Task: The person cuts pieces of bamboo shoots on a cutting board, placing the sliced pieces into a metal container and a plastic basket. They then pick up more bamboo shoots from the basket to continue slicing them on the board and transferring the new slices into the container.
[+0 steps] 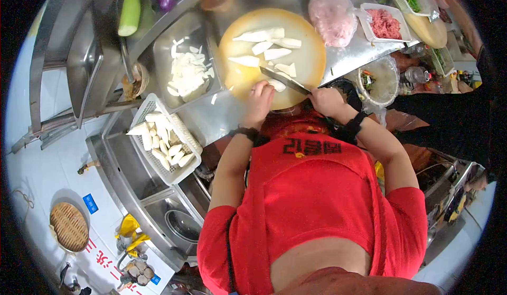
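Note:
My right hand [326,101] grips a kitchen knife [288,79], its blade slanting up and left across a round cutting board [232,25]. Under the curled fingers of my left hand [259,102] is a peeled white vegetable piece [277,85], held against the board just beside the blade. Farther up the board lie several long white vegetable pieces [259,35] and a few shorter cut ones [285,69]. To the left, a metal tray [158,57] holds a heap of white slices [187,73]. The exact kind of vegetable cannot be made out.
A white plastic basket [194,160] of peeled white pieces stands left of my left arm, over a metal sink [132,163]. Beyond the board's right side are a pink bag [332,17] and a tray of minced meat [386,24]. A lined bucket [377,81] stands at right.

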Action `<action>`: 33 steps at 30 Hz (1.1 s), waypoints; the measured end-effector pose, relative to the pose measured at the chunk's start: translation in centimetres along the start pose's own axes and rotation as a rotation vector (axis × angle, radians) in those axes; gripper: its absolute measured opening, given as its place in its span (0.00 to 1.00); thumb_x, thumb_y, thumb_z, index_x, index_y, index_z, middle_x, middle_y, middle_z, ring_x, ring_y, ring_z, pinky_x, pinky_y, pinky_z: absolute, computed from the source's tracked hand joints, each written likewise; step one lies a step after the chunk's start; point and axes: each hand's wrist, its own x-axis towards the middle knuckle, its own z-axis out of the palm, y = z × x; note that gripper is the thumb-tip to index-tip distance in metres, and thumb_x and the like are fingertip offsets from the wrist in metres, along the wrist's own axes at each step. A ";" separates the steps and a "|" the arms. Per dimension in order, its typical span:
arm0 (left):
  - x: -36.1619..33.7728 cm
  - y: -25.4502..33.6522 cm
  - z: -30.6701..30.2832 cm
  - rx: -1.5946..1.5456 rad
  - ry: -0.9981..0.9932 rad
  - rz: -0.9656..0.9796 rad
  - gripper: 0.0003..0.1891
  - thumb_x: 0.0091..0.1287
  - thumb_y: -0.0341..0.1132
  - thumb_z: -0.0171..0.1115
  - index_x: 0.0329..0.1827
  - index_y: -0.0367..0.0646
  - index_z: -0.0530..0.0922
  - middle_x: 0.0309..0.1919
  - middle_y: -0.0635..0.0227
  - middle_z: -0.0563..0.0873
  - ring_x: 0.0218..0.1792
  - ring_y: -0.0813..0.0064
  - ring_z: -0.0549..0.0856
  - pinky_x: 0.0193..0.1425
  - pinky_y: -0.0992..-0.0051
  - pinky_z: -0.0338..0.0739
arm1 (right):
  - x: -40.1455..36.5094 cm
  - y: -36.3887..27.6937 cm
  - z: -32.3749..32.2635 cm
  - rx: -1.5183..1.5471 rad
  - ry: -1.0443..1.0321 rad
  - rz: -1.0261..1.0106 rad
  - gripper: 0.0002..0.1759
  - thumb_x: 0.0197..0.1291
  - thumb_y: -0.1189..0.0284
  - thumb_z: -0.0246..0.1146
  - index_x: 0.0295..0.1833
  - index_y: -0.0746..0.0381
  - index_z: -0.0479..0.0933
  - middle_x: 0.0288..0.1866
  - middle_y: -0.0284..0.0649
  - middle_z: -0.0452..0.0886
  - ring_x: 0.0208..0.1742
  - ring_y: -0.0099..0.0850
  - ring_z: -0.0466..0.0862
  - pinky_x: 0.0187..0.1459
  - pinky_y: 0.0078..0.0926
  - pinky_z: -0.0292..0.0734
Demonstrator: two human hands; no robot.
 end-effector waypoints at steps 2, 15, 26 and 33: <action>-0.2 -0.3 0.5 -0.015 0.034 0.023 0.09 0.56 0.31 0.65 0.38 0.44 0.77 0.43 0.64 0.75 0.44 0.60 0.77 0.46 0.65 0.73 | 0.1 0.0 -0.5 -0.047 -0.016 0.009 0.14 0.61 0.63 0.52 0.39 0.65 0.72 0.22 0.49 0.79 0.25 0.46 0.82 0.27 0.43 0.77; -0.9 -0.7 1.5 -0.075 0.008 -0.057 0.06 0.57 0.32 0.62 0.37 0.48 0.77 0.46 0.63 0.75 0.46 0.57 0.76 0.49 0.63 0.72 | 0.4 -0.9 -2.2 -0.077 -0.050 0.008 0.15 0.63 0.63 0.50 0.39 0.65 0.71 0.23 0.48 0.80 0.25 0.44 0.83 0.25 0.41 0.77; -0.9 -1.0 1.9 -0.051 0.083 0.001 0.08 0.56 0.29 0.61 0.38 0.47 0.75 0.44 0.62 0.75 0.43 0.56 0.77 0.44 0.62 0.74 | 1.0 -1.3 -1.8 -0.046 -0.080 0.006 0.16 0.64 0.61 0.50 0.39 0.64 0.70 0.24 0.49 0.80 0.26 0.45 0.82 0.26 0.42 0.77; -0.6 -0.7 1.4 -0.017 0.084 0.032 0.08 0.56 0.28 0.61 0.38 0.46 0.74 0.44 0.61 0.75 0.42 0.55 0.78 0.43 0.62 0.74 | 0.9 -1.5 -3.3 -0.060 -0.119 -0.007 0.15 0.63 0.64 0.49 0.40 0.66 0.70 0.25 0.51 0.80 0.26 0.47 0.82 0.27 0.43 0.77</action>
